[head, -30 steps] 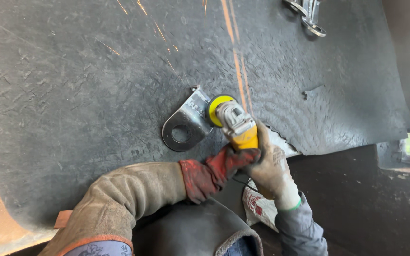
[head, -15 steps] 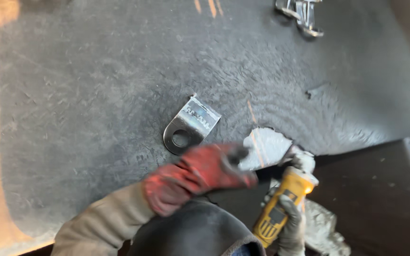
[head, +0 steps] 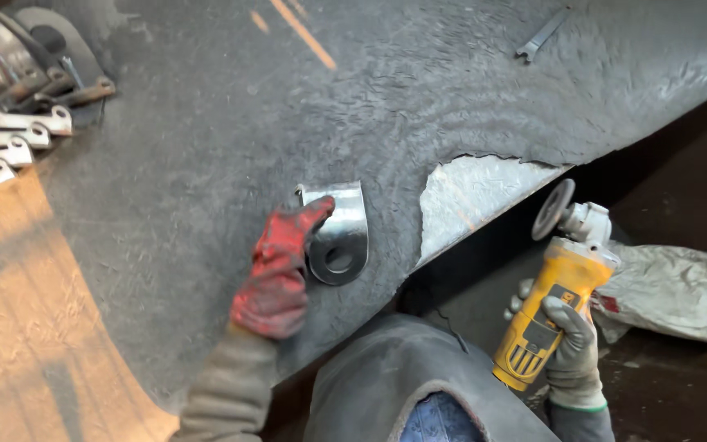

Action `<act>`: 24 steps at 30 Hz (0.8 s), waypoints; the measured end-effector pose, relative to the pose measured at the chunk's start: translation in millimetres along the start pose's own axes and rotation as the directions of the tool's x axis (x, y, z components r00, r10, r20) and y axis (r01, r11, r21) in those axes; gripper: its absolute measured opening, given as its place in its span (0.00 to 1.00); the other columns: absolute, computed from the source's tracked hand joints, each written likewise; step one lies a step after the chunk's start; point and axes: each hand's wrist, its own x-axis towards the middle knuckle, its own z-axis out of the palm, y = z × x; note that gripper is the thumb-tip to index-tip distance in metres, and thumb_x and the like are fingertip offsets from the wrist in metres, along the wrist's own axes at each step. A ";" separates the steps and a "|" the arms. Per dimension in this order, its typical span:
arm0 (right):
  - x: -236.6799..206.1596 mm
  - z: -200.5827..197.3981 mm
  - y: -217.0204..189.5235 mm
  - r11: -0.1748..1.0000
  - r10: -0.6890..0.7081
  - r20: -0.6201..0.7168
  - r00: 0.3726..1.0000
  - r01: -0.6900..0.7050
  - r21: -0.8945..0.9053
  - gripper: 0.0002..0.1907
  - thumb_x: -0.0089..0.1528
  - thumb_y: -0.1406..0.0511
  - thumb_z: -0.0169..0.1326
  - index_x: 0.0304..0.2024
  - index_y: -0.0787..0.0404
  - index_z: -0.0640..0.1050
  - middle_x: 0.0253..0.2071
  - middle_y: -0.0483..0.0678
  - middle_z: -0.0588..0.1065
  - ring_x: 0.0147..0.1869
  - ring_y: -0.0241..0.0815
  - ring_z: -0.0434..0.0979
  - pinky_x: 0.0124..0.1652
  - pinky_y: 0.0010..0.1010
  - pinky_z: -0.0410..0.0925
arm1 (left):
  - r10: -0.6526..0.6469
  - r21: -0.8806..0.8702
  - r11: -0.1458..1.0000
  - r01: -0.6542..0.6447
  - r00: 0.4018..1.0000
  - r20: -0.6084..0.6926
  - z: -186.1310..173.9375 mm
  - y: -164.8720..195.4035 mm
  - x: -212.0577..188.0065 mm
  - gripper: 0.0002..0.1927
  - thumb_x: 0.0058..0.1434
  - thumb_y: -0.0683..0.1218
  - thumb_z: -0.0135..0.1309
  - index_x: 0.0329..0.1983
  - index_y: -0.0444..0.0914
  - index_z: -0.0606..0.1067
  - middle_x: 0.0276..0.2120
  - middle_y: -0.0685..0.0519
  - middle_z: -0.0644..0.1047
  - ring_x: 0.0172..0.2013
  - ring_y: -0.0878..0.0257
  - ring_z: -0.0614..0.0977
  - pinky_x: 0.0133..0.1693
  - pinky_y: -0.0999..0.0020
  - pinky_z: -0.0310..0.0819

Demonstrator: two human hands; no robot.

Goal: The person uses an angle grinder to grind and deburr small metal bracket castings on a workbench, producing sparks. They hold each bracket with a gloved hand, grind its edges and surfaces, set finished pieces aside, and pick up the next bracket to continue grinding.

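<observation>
A shiny metal bracket (head: 342, 236) with a round hole lies on the dark, rough mat (head: 206, 164) covering the workbench. My left hand (head: 278, 270), in a worn red glove, rests on the mat with its fingertips touching the bracket's left edge. My right hand (head: 568, 350), in a grey glove, grips the body of a yellow angle grinder (head: 551, 303) held off the bench's edge, its disc pointing up and away from the bracket.
Several flat metal brackets and wrenches (head: 18, 123) are piled at the top left. A wrench (head: 540, 36) lies at the top right. A torn patch (head: 476, 192) bares lighter metal by the bench edge. A crumpled white bag (head: 677, 288) lies on the dark floor.
The grinder left the bracket and moved down to the right, off the bench; sparks stopped. My left hand let go of the grinder and reached onto the bracket.
</observation>
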 end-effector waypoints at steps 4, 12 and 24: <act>1.2 22.2 -10.2 0.998 0.006 0.060 0.998 -0.002 -0.062 0.29 0.58 0.68 0.52 0.63 0.67 0.67 0.42 0.55 0.74 0.43 0.48 0.78 0.42 0.41 0.74 | -0.045 0.031 0.999 0.045 0.999 0.017 -9.2 -13.6 -38.4 0.46 0.46 0.63 0.64 0.67 0.40 0.70 0.52 0.46 0.82 0.53 0.54 0.83 0.54 0.63 0.76; 11.3 72.8 -30.5 0.935 0.129 0.061 0.990 -0.101 -0.339 0.35 0.52 0.70 0.55 0.63 0.62 0.67 0.39 0.53 0.74 0.38 0.45 0.79 0.37 0.37 0.74 | -0.084 0.082 0.993 0.084 0.996 -0.005 -44.3 -5.4 -120.4 0.46 0.46 0.63 0.64 0.67 0.40 0.70 0.52 0.46 0.82 0.53 0.54 0.83 0.54 0.63 0.76; 43.3 169.2 -10.0 0.150 0.376 0.410 0.831 0.382 -0.912 0.50 0.48 0.59 0.64 0.71 0.53 0.59 0.44 0.61 0.81 0.53 0.59 0.82 0.47 0.44 0.73 | 0.037 -0.009 0.999 -0.036 0.926 0.375 86.3 -23.5 -75.8 0.46 0.46 0.62 0.64 0.68 0.40 0.69 0.52 0.45 0.81 0.53 0.54 0.83 0.54 0.63 0.76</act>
